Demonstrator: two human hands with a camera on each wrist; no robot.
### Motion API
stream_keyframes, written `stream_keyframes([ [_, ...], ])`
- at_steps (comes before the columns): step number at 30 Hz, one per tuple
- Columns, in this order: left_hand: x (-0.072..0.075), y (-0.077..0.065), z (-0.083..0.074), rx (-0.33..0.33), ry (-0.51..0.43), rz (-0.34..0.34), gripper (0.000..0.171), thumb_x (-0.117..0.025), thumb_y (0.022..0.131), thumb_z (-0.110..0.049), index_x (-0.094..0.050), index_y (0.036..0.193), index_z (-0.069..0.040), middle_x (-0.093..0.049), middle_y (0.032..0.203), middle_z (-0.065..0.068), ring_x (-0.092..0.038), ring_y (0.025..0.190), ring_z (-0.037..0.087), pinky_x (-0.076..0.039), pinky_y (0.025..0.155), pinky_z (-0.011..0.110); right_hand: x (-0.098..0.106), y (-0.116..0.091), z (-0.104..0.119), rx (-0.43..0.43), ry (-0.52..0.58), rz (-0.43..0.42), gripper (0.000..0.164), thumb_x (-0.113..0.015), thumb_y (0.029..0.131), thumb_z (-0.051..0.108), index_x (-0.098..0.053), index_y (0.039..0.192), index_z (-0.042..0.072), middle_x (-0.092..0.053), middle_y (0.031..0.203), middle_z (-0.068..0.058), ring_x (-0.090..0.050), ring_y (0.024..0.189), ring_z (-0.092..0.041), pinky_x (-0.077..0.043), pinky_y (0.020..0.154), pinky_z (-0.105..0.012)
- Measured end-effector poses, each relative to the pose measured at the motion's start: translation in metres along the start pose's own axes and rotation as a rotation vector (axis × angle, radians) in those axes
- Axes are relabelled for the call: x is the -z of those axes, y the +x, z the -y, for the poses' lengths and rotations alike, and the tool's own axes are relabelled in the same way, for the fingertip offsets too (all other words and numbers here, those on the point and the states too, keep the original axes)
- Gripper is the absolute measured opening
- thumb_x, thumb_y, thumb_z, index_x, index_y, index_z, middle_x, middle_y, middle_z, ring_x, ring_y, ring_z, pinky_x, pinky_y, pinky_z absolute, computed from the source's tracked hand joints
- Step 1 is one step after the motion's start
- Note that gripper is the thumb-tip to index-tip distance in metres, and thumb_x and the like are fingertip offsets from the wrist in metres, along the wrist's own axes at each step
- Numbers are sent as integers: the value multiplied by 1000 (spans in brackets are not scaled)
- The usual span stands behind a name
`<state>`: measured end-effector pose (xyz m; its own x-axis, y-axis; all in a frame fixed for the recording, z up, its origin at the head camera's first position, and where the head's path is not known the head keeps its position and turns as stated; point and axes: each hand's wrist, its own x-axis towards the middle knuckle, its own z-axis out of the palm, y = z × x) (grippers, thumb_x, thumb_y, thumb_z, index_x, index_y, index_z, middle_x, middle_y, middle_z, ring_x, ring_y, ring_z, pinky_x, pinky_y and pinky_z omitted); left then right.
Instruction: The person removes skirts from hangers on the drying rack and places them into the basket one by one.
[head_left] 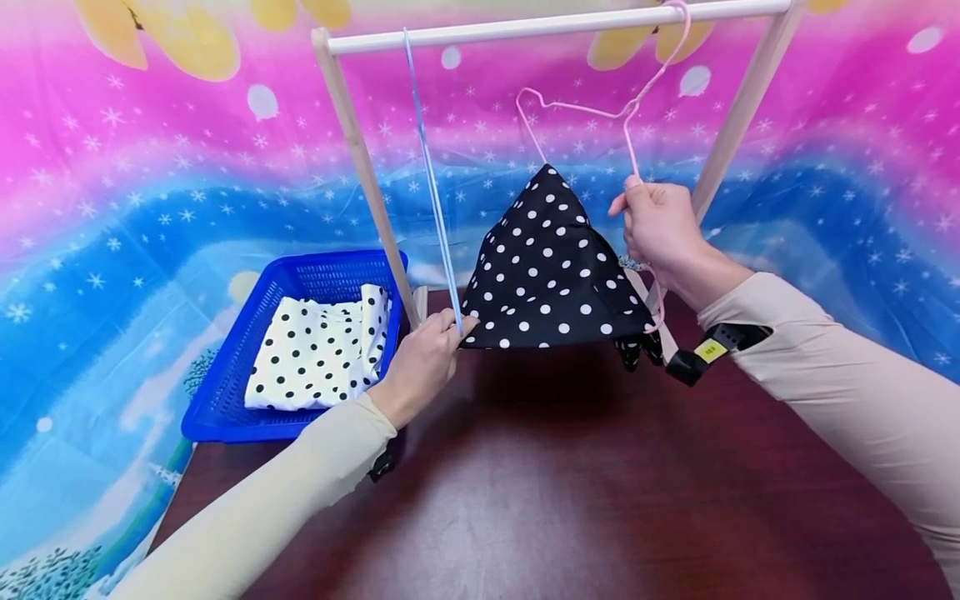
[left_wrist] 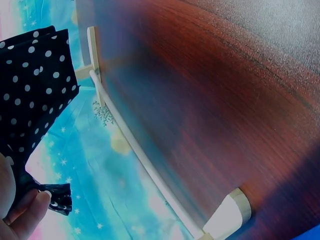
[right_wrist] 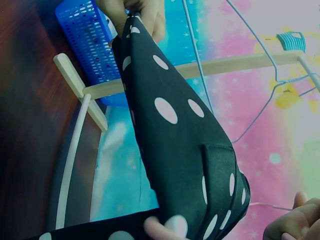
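Observation:
A black cloth with white polka dots [head_left: 536, 267] hangs in a tent shape on a pink wire hanger [head_left: 577, 107], whose hook sits over the rack's rail. My left hand [head_left: 423, 358] pinches the cloth's lower left corner; the left wrist view shows thumb and fingertip [left_wrist: 37, 207] on a gathered bit of it. My right hand [head_left: 663, 221] grips the hanger's right-side wire above the cloth. Beside the left hand, a blue hanger [head_left: 431, 167], seen edge-on, hangs from the rail with its lower end at the fingers. The cloth hides the hanger's lower part.
The pale wooden rack [head_left: 367, 175] stands on a dark reddish table [head_left: 570, 475]. Left of it sits a blue perforated basket [head_left: 217, 400] holding a folded white cloth with black dots [head_left: 315, 358]. A colourful printed backdrop [head_left: 187, 167] hangs close behind.

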<state>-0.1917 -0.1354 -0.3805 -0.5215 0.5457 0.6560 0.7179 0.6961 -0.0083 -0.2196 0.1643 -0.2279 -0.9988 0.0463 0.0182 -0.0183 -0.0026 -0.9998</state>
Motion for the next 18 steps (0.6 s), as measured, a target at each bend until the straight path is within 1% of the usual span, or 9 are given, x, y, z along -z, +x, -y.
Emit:
stream_keyframes([
  [4, -1, 0, 1, -2, -13, -2, 39, -67, 87, 10, -72, 123, -4, -67, 99, 13, -63, 85, 25, -59, 81, 34, 2, 0, -1, 10, -59, -8, 44, -37, 108, 37, -60, 84, 8, -35, 45, 8, -26, 35, -6, -19, 35, -23],
  [6, 0, 1, 2, 3, -33, -1, 38, -66, 87, 11, -72, 122, -4, -68, 99, 12, -65, 87, 24, -60, 82, 33, 4, 0, -1, 16, -80, -11, 44, -37, 109, 37, -60, 85, 8, -35, 45, 8, -26, 35, -6, -19, 35, -23],
  [9, 1, -1, 4, 15, -47, 5, 38, -66, 87, 11, -73, 121, -4, -68, 100, 11, -67, 88, 24, -60, 83, 34, 6, 0, -2, 25, -92, -14, 44, -37, 109, 37, -61, 84, 9, -35, 45, 8, -26, 35, -6, -19, 35, -23],
  [14, 2, -7, -1, 19, -27, 33, 42, -68, 84, 11, -72, 122, -5, -68, 102, 11, -67, 89, 25, -59, 82, 35, 7, 0, 0, 15, -48, -18, 44, -39, 108, 36, -61, 83, 9, -36, 45, 8, -26, 35, -6, -17, 36, -24],
  [18, 0, -13, -4, 10, -28, 37, 40, -68, 84, 10, -72, 121, -4, -70, 104, 11, -69, 95, 25, -60, 86, 36, 5, -1, 1, 4, -2, -35, 43, -40, 108, 35, -62, 80, 10, -36, 45, 8, -26, 35, -6, -17, 36, -23],
])
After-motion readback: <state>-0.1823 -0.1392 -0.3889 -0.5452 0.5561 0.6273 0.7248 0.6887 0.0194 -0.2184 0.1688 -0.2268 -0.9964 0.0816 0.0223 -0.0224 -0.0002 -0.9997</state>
